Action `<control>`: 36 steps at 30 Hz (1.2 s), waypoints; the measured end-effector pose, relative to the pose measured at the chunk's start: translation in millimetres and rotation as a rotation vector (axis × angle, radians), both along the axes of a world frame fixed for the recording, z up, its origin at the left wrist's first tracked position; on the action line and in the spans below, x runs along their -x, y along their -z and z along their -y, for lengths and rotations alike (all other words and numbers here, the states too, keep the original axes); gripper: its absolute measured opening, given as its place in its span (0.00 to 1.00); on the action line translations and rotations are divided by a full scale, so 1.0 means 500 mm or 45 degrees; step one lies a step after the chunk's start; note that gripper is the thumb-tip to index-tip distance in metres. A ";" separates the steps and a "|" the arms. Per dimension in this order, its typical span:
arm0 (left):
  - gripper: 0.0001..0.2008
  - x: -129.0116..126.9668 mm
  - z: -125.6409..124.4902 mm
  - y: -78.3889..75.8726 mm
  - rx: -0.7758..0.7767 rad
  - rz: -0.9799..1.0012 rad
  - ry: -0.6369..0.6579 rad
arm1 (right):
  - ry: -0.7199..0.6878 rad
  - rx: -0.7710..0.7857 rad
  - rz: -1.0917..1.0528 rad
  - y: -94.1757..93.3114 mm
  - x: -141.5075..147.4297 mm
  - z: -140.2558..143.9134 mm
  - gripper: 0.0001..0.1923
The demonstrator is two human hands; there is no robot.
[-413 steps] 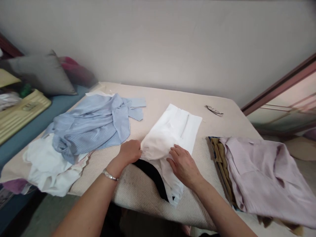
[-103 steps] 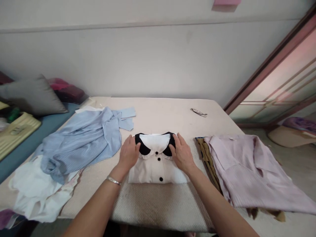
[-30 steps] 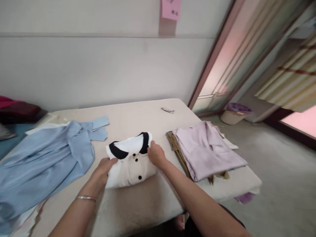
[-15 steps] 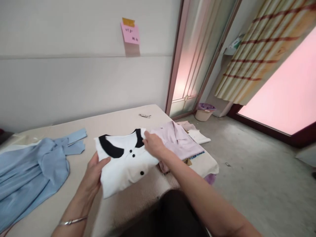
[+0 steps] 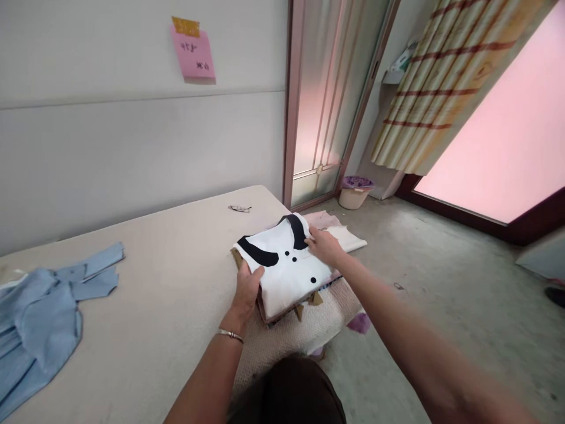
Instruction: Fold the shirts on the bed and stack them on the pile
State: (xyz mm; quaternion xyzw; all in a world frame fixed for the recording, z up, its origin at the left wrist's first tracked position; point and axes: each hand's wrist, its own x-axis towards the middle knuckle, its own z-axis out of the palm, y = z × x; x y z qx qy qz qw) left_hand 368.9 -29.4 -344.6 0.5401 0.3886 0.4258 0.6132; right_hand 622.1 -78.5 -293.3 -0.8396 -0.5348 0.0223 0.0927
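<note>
1. Your left hand (image 5: 248,288) holds the left edge of a folded white cloth shirt with a black collar and round black buttons (image 5: 286,282), thumb on top; its other fingers are mostly hidden.
2. Your right hand (image 5: 323,244) pinches that shirt's right edge, just beside the collar.
3. The shirt lies over a stack of folded clothes with mustard-brown cloth showing below (image 5: 315,298); you cannot tell whether its full weight rests there.
4. The stack sits at the right end of a cream, cloth-covered surface (image 5: 168,282).
5. Beyond your hands lie thin-framed eyeglasses (image 5: 239,208); well apart, to the left, is a crumpled light-blue garment (image 5: 44,318).
</note>
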 end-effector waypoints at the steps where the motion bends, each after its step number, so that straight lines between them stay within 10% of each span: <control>1: 0.29 -0.002 -0.002 0.010 -0.005 -0.017 -0.001 | 0.006 -0.001 -0.009 0.016 -0.004 -0.001 0.12; 10: 0.25 0.008 -0.011 0.008 -0.144 -0.288 -0.022 | -0.003 0.011 -0.034 0.035 -0.006 -0.005 0.13; 17: 0.34 0.039 -0.010 -0.047 -0.571 -1.102 -0.502 | 0.162 -0.263 0.128 -0.003 0.044 -0.004 0.26; 21: 0.38 -0.047 -0.006 -0.057 -1.064 -1.395 -0.259 | 0.024 -0.288 0.089 0.020 0.087 -0.079 0.37; 29: 0.38 -0.106 -0.040 0.047 -1.072 -1.690 -0.082 | 0.001 -0.078 -0.014 0.165 0.091 -0.151 0.44; 36: 0.38 -0.099 -0.053 0.047 -1.065 -1.701 -0.029 | 0.007 -0.065 -0.049 0.160 0.090 -0.153 0.42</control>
